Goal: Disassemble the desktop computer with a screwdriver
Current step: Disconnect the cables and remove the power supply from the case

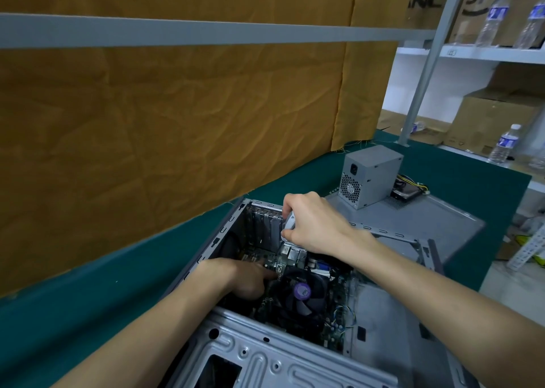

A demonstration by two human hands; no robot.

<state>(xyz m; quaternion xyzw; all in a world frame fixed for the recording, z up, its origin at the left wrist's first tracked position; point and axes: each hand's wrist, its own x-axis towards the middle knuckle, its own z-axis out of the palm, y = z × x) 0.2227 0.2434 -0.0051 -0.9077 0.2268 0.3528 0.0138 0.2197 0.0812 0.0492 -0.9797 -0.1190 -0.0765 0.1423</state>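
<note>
An open grey desktop computer case [265, 355] lies on its side on the green mat. Inside it are the motherboard [271, 259] and a black CPU fan [300, 296] with a purple centre label. My right hand [312, 222] is above the case's far end and grips the pale handle of a screwdriver [288, 221], whose shaft is hidden behind the hand. My left hand [244, 275] reaches inside the case, with a finger pointing at the board just left of the fan.
A removed grey power supply [368, 175] stands on the detached side panel [427, 216] at the right, with cables and a drive behind it. A brown cloth wall runs along the left. Shelves with water bottles [504, 144] and cardboard boxes stand at the right.
</note>
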